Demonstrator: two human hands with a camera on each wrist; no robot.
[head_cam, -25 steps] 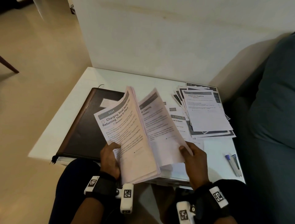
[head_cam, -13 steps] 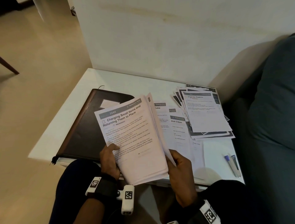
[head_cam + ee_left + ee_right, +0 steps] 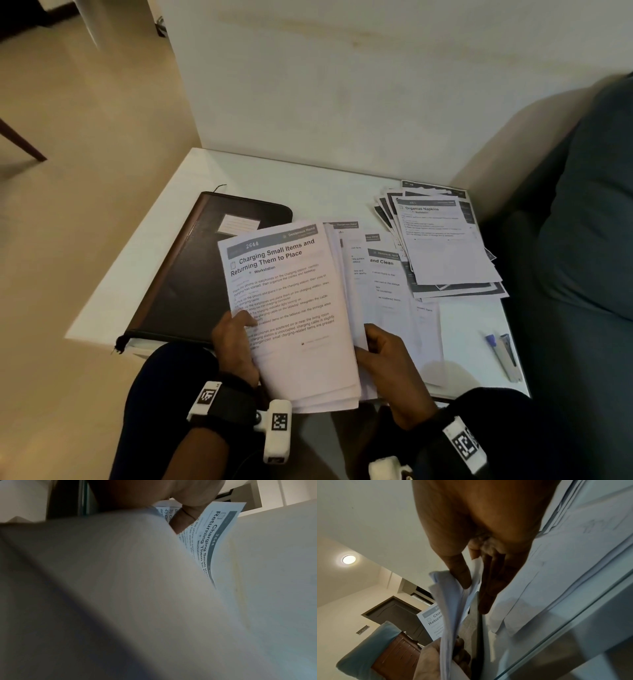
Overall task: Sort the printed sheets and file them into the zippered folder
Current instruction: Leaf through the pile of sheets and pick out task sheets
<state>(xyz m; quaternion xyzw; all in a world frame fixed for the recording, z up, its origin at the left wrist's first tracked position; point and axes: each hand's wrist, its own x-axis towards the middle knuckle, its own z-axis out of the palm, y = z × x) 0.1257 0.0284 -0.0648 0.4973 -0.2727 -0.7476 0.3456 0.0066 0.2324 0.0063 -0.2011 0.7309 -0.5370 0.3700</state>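
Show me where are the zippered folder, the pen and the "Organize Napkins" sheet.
zippered folder (image 3: 191, 274): head view, bare dark cover.
pen (image 3: 500, 353): head view, middle of the barrel.
"Organize Napkins" sheet (image 3: 445, 250): head view, blank middle of the page.

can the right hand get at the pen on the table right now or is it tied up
Probably not at once. The right hand pinches the right edge of the sheet stack, which the left hand also holds. The pen lies uncovered on the table, nothing blocking it.

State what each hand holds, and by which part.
Both hold one stack of white printed sheets: the left hand grips its lower left edge, thumb on top; the right hand pinches its lower right edge.
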